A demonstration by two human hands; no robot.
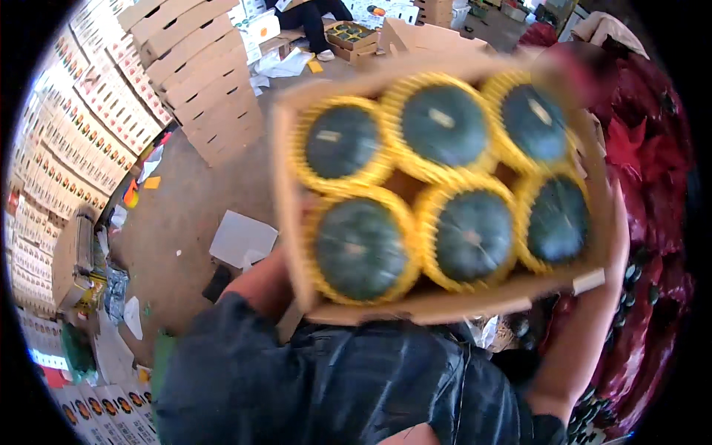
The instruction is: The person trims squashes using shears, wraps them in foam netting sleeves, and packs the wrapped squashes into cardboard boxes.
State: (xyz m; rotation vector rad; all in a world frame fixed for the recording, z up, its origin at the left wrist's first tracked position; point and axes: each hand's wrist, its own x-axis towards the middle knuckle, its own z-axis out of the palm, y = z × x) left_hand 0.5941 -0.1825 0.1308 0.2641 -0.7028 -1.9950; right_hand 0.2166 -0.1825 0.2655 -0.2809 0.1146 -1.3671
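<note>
I hold an open cardboard box [475,302] up in front of my chest. Several dark green squashes [360,248] lie in it in two rows, each in a yellow foam net. My left hand [276,268] reaches under the box's left edge and is mostly hidden by it; only the wrist and forearm show. My right hand [602,174] grips the box's right side, with the forearm running up from the lower right. My dark jacket fills the bottom of the view.
Stacks of plain brown cartons [200,74] and a wall of printed white cartons [81,133] stand at the left. Red mesh sacks [656,222] pile up on the right. A white sheet [241,237] lies on the concrete floor. A person [319,22] sits at the back beside another squash box [352,33].
</note>
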